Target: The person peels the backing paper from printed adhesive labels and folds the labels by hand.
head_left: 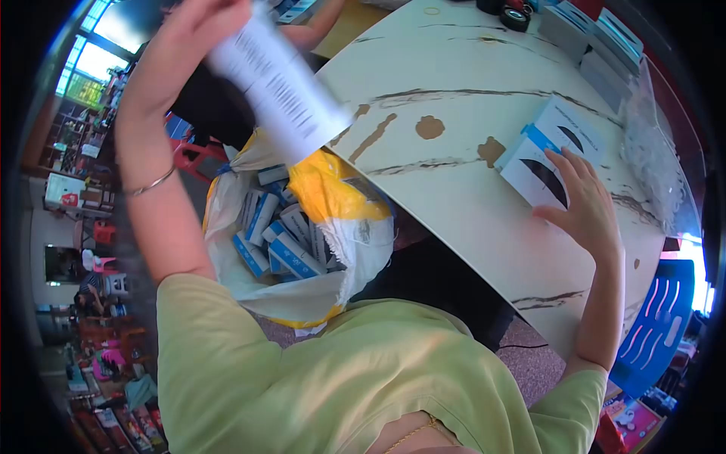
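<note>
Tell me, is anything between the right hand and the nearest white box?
Nothing visible stands between the right hand and the nearest white box; the fingers are right at its edge. The clear plastic lies off to the right.

You wear a loose, pale yellow-green top point(340, 363), plain across the front and creased in soft folds. Its left sleeve point(203, 318) and right sleeve point(576, 405) are short and wide, each ending near your elbow. A thin, silvery bangle point(154, 182) circles your left forearm. Inside the neckline shows a slender, gold-coloured chain necklace point(412, 440).
</note>
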A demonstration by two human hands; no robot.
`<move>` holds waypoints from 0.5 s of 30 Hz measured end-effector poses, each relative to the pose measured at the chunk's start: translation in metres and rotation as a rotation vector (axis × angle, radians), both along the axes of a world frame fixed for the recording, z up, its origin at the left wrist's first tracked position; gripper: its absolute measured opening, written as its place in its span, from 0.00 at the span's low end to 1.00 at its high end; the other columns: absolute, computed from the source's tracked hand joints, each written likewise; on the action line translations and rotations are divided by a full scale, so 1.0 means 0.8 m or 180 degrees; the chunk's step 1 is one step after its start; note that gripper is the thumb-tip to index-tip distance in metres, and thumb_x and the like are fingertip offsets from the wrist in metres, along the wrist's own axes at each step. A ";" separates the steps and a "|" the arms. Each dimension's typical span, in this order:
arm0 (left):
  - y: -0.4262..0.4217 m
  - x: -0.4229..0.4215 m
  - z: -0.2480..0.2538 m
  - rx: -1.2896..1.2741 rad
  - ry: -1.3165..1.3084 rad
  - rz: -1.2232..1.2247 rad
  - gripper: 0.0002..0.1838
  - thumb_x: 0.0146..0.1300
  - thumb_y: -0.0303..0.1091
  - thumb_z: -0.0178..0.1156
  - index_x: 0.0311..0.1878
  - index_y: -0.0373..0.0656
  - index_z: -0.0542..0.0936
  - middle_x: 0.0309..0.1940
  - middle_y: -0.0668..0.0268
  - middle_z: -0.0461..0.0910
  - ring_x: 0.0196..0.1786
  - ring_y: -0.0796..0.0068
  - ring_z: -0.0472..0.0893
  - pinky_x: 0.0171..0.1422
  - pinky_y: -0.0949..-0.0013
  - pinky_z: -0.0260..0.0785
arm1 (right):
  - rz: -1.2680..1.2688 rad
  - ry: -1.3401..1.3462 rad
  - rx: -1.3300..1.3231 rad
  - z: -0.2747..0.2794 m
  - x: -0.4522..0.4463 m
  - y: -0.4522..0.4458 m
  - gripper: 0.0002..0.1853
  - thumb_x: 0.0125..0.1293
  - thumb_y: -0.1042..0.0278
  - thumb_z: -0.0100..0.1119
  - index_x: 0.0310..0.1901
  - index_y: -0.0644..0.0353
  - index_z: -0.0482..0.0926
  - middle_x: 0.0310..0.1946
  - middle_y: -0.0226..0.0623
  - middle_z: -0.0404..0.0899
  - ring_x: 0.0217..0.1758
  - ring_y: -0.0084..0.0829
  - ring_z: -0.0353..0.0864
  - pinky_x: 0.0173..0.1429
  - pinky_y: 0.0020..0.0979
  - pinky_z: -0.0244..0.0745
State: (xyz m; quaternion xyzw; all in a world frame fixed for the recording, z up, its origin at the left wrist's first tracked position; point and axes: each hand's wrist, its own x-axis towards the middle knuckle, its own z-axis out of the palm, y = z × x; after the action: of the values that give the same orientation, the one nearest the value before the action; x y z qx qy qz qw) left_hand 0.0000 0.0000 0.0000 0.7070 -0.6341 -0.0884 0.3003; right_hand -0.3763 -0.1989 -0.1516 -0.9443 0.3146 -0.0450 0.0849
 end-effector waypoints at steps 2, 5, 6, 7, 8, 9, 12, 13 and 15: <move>0.038 -0.001 -0.001 0.0675 0.0046 -0.0064 0.07 0.61 0.34 0.52 0.35 0.43 0.67 0.29 0.75 0.65 0.36 0.91 0.66 0.40 0.84 0.57 | 0.0091 0.0045 -0.0062 0.003 -0.001 0.004 0.39 0.40 0.60 0.69 0.59 0.53 0.64 0.59 0.45 0.62 0.62 0.41 0.61 0.61 0.40 0.60; 0.077 -0.006 -0.025 0.1984 -0.0070 0.0721 0.10 0.60 0.37 0.55 0.35 0.43 0.67 0.27 0.73 0.68 0.27 0.90 0.69 0.25 0.81 0.62 | 0.0044 0.0095 -0.0029 -0.002 0.008 0.011 0.40 0.40 0.61 0.69 0.59 0.54 0.64 0.59 0.43 0.63 0.62 0.42 0.61 0.61 0.40 0.60; 0.089 0.008 -0.052 0.2036 0.0136 0.0857 0.13 0.59 0.39 0.56 0.40 0.41 0.69 0.29 0.70 0.72 0.27 0.87 0.72 0.25 0.79 0.65 | 0.0045 0.0074 -0.0051 -0.002 0.010 0.011 0.40 0.40 0.61 0.69 0.59 0.54 0.64 0.59 0.43 0.63 0.62 0.42 0.61 0.61 0.40 0.60; 0.087 0.004 -0.058 0.2262 0.0091 0.1101 0.15 0.59 0.40 0.57 0.42 0.40 0.70 0.31 0.68 0.74 0.29 0.85 0.73 0.27 0.78 0.66 | 0.0130 0.0093 -0.0112 0.001 0.008 0.013 0.37 0.41 0.62 0.68 0.57 0.55 0.66 0.57 0.44 0.65 0.60 0.43 0.64 0.59 0.39 0.62; 0.082 -0.002 -0.064 0.2445 0.0028 0.1329 0.17 0.58 0.40 0.58 0.45 0.39 0.71 0.33 0.66 0.76 0.30 0.84 0.74 0.30 0.78 0.68 | 0.0194 0.0100 -0.0212 0.004 0.005 0.012 0.34 0.42 0.62 0.67 0.55 0.57 0.68 0.56 0.44 0.67 0.57 0.43 0.67 0.57 0.39 0.64; 0.079 0.002 -0.069 0.2124 -0.0212 0.1195 0.19 0.58 0.38 0.58 0.49 0.37 0.71 0.38 0.62 0.77 0.33 0.81 0.76 0.36 0.77 0.69 | 0.0132 0.0120 -0.0234 0.005 0.003 0.009 0.34 0.42 0.62 0.67 0.55 0.57 0.68 0.56 0.44 0.67 0.57 0.43 0.67 0.57 0.39 0.64; 0.041 -0.014 -0.054 0.1406 0.0155 -0.0012 0.20 0.60 0.36 0.54 0.52 0.35 0.70 0.43 0.63 0.76 0.40 0.80 0.76 0.47 0.78 0.67 | 0.0701 -0.0603 0.0260 0.005 -0.005 -0.007 0.15 0.53 0.66 0.57 0.41 0.64 0.75 0.39 0.49 0.76 0.40 0.48 0.75 0.45 0.39 0.69; 0.020 -0.029 -0.050 0.1287 0.0302 -0.0368 0.20 0.60 0.36 0.54 0.52 0.35 0.70 0.42 0.62 0.76 0.41 0.79 0.76 0.47 0.78 0.68 | 0.0601 -0.0585 0.0195 0.011 -0.006 -0.009 0.15 0.53 0.66 0.57 0.41 0.64 0.75 0.39 0.49 0.76 0.40 0.48 0.75 0.45 0.39 0.69; -0.026 -0.068 -0.040 0.1166 0.0466 -0.1028 0.20 0.59 0.38 0.55 0.49 0.33 0.72 0.40 0.62 0.77 0.43 0.78 0.76 0.47 0.77 0.68 | 0.0206 -0.0031 0.0629 0.023 -0.007 -0.013 0.10 0.57 0.67 0.52 0.37 0.63 0.74 0.28 0.51 0.75 0.33 0.51 0.73 0.38 0.41 0.68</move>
State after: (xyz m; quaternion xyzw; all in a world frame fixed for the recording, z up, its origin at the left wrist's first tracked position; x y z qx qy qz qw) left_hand -0.0546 -0.0211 -0.0318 0.6309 -0.6889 -0.2996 0.1942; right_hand -0.3818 -0.2089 -0.1334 -0.9408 0.2864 -0.0156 0.1805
